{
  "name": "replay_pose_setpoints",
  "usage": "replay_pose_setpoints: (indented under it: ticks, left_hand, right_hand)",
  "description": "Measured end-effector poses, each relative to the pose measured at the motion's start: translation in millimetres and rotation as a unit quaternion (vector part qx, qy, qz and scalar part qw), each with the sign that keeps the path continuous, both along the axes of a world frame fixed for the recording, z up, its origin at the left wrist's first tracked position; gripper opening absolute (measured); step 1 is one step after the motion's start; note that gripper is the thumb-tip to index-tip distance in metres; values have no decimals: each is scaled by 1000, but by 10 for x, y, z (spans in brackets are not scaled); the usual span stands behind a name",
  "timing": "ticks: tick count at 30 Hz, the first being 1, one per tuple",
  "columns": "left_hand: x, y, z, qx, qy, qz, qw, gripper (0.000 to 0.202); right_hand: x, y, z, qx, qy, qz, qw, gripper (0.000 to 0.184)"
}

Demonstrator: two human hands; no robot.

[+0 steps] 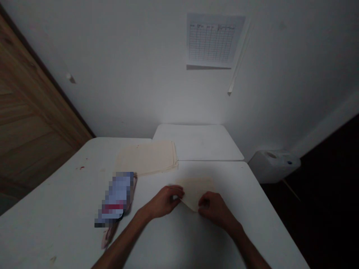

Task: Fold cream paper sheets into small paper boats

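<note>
A small cream cloth point(196, 186) lies on the white table point(70, 209) in front of me, folded to a point toward me. My left hand point(165, 201) pinches its left edge with curled fingers. My right hand point(214, 207) grips the near corner on the right, fingers closed. Behind the cloth, a stack of similar cream cloths point(147, 157) rests flat on the table.
A blurred blue-and-red item point(116, 198) lies left of my left arm on a pinkish strip. A second white tabletop point(198, 142) adjoins at the back. A white container point(273, 164) sits right of the table. A wooden door point(25, 119) stands left; a paper chart point(213, 41) hangs on the wall.
</note>
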State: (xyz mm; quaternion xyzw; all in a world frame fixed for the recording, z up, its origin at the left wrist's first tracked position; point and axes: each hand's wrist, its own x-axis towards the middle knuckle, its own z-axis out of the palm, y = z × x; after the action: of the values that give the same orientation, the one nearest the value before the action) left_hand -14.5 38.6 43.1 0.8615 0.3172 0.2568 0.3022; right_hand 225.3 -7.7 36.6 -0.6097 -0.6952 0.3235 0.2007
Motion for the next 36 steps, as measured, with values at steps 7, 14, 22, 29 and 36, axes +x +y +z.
replay_pose_setpoints:
  ticks: [7, 14, 22, 29, 36]
  left_hand:
    - [11, 30, 1, -17, 11, 5, 1000, 15]
    - [34, 94, -44, -19, 27, 35, 999, 18]
    - [47, 113, -34, -25, 35, 44, 998, 20]
    - [47, 107, -15, -18, 36, 32, 999, 20]
    - [74, 103, 41, -21, 42, 27, 998, 21]
  right_hand:
    - [-17, -38, -22, 79, -97, -29, 992, 47]
    - [38, -50, -83, 67, -154, 16, 986, 73]
    - [62, -57, -75, 52, -154, 22, 986, 74]
    - [55, -70, -23, 52, -157, 30, 986, 73]
    - [54, -55, -64, 48, -161, 21, 986, 74]
